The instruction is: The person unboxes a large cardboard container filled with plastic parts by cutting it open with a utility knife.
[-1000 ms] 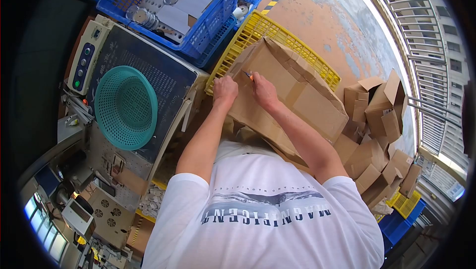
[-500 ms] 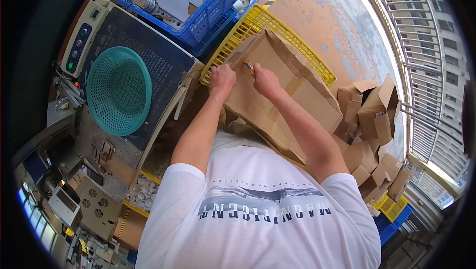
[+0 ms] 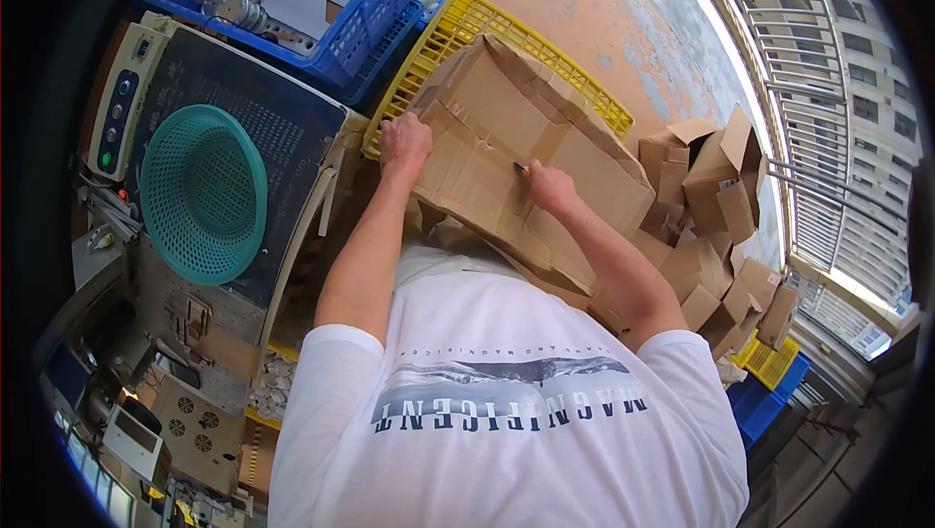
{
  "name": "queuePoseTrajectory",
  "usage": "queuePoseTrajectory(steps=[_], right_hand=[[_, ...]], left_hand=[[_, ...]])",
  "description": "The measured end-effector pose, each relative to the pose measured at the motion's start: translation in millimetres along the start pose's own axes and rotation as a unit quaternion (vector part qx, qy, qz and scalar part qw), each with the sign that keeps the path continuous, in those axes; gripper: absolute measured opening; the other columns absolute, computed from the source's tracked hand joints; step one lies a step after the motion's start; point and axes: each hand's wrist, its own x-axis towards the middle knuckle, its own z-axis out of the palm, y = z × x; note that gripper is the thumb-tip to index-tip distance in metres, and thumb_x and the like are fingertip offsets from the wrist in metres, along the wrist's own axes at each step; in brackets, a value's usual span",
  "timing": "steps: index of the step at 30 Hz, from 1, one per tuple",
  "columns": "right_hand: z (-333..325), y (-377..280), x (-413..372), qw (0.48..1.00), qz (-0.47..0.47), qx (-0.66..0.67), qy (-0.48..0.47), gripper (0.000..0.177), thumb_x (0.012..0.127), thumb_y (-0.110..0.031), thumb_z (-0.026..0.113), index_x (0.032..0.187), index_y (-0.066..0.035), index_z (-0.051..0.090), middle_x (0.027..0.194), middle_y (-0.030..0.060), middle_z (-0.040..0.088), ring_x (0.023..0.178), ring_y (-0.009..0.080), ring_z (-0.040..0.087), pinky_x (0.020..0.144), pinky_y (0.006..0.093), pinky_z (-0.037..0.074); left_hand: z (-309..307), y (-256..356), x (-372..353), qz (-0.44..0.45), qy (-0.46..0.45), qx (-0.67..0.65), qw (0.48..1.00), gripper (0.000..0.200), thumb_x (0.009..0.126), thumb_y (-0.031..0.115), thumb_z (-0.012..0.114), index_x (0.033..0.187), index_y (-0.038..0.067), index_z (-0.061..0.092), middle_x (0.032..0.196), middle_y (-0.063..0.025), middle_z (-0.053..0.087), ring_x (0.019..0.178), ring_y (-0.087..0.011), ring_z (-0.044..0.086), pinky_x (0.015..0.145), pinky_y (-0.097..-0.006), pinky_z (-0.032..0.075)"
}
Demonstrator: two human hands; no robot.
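A large cardboard box (image 3: 477,177) lies in front of me, its top crossed by tape and a seam. My left hand (image 3: 405,144) is closed at the box's left edge, fingers curled over it. Over the middle of the top, my right hand (image 3: 552,187) is closed around a small utility knife (image 3: 523,169) with an orange handle. Its dark blade points left, right at the cardboard near the seam. Most of the handle is hidden inside the fist.
A yellow crate (image 3: 584,83) sits under and behind the box. To the left, a green plastic basket (image 3: 255,168) rests on a dark-topped machine (image 3: 302,129). Blue crates (image 3: 365,36) with metal parts stand beyond it. Opened cardboard boxes (image 3: 726,177) pile up on the right.
My right hand with the knife has moved right and nearer to me across the box top, away from my left hand. The left hand stays at the left edge. The view has shifted slightly.
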Motion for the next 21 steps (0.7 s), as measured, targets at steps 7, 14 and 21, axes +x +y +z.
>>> queuePoseTrajectory(steps=[7,14,21], right_hand=[[25.5,60.4,-33.6,0.999,0.049,-0.008,0.017,0.014,0.091,-0.013,0.047,0.1,-0.004,0.052,0.087,0.0198,0.068,0.082,0.0384,0.067,0.068,0.0502,0.052],[61.5,167.5,-107.7,0.979,0.171,-0.101,-0.038,0.014,0.094,-0.015,0.046,0.099,-0.007,0.057,0.089,0.0144,0.07,0.086,0.0311,0.069,0.066,0.0436,0.054],[64.1,242.9,-207.6,0.959,0.276,-0.063,-0.012,0.015,0.094,-0.018,0.049,0.095,-0.005,0.056,0.09,0.0171,0.069,0.081,0.0333,0.068,0.067,0.0439,0.054]], left_hand=[[3.9,-0.9,4.6,0.05,0.041,0.015,0.998,0.032,0.082,0.014,0.047,0.089,-0.008,0.069,0.096,-0.027,0.067,0.094,-0.043,0.064,0.086,-0.0485,0.05],[5.3,1.2,0.3,0.061,0.042,0.035,0.997,0.031,0.08,0.014,0.048,0.085,-0.01,0.067,0.093,-0.032,0.065,0.092,-0.0451,0.063,0.085,-0.0499,0.049],[20.4,-12.1,5.7,0.079,0.076,0.041,0.993,0.035,0.079,0.017,0.047,0.084,-0.013,0.063,0.091,-0.0344,0.063,0.09,-0.049,0.061,0.085,-0.0529,0.046]])
